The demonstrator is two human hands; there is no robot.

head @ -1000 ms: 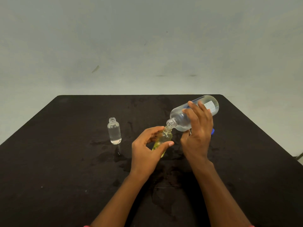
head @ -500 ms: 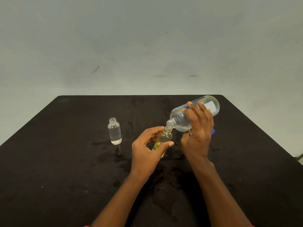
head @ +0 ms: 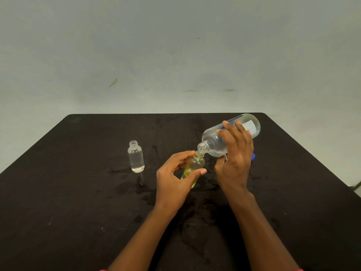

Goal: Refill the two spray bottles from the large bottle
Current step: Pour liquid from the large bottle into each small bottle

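My right hand grips the large clear bottle, tipped with its open mouth down and left, right at the neck of a small yellowish spray bottle. My left hand holds that small bottle, tilted, between thumb and fingers just above the table. A second small clear spray bottle stands upright and uncapped to the left, filled with clear liquid.
The black table shows wet patches around the bottles and in front of my hands. A blue cap peeks out behind my right hand. A thin spray tube lies by the clear bottle. A pale wall rises behind.
Almost nothing differs; the large bottle stays tipped over the yellowish bottle's neck and both hands hold their places.
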